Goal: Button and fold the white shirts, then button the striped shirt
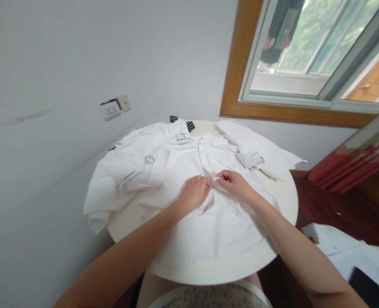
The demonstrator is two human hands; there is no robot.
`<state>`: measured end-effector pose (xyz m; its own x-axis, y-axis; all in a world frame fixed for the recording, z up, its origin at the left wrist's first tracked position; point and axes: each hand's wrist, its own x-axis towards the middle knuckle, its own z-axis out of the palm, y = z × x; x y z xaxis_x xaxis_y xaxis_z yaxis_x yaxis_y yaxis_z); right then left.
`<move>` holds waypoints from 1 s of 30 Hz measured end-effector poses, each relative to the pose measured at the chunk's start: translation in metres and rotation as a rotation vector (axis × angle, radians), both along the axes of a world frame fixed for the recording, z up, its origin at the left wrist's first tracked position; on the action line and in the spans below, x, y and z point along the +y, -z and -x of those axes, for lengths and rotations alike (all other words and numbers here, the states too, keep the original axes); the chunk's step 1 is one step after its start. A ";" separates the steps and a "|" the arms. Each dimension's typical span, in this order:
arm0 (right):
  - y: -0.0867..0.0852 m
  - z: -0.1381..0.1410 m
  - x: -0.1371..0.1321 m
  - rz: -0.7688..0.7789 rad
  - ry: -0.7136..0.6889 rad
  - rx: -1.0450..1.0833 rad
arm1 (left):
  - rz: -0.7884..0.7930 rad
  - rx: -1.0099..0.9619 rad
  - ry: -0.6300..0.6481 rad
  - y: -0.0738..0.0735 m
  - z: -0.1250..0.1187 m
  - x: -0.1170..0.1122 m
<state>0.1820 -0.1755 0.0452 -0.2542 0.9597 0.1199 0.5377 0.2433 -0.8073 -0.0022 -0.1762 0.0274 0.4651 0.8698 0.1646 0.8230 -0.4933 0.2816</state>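
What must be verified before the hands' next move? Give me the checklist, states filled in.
1. Left hand gripping cloth at the front opening of the white button-up shirt: ok.
2. Right hand pinching cloth beside it: ok.
3. Button between the fingers: cannot tell, too small and partly hidden.
4. Shirt smooth around the hands: not ok, the cloth is creased there.
5. Shirt's bottom hem within the near edge of the round white table: ok.
6. White clothing at left wholly on the table: not ok, it overhangs the edge.
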 end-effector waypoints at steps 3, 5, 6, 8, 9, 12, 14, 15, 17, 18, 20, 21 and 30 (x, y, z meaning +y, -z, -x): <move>0.002 0.000 0.000 0.091 -0.015 0.011 | -0.016 0.020 0.010 0.000 0.000 -0.001; 0.004 -0.001 0.000 0.121 -0.041 0.012 | -0.029 0.035 0.009 -0.001 0.000 -0.002; 0.004 -0.001 0.000 0.127 -0.060 0.015 | -0.033 0.040 0.002 -0.002 0.001 -0.003; 0.005 -0.001 0.000 0.118 -0.092 0.026 | -0.033 0.041 -0.018 -0.002 0.001 -0.003; 0.005 -0.001 0.000 0.108 -0.101 0.031 | -0.030 0.042 -0.028 -0.003 0.002 -0.003; 0.006 0.000 0.000 0.090 -0.096 0.046 | -0.022 0.053 -0.040 -0.004 0.003 -0.003; 0.007 0.000 0.001 0.087 -0.076 0.055 | -0.017 0.045 -0.025 -0.006 0.003 -0.002; 0.008 0.000 0.002 0.084 -0.067 0.060 | -0.009 0.028 -0.011 -0.006 0.004 -0.002; 0.009 -0.001 0.002 0.075 -0.052 0.072 | 0.023 -0.026 0.021 -0.007 0.004 0.000; 0.009 -0.001 0.002 0.074 -0.050 0.079 | 0.044 -0.061 0.034 -0.008 0.005 0.001; 0.010 0.000 0.002 0.090 -0.059 0.092 | 0.108 -0.142 0.048 -0.007 0.007 0.005; 0.010 0.001 0.001 0.102 -0.066 0.096 | 0.151 -0.187 0.045 -0.007 0.009 0.008; 0.012 0.005 -0.003 0.090 -0.101 0.070 | 0.479 -0.536 0.075 -0.005 0.020 0.021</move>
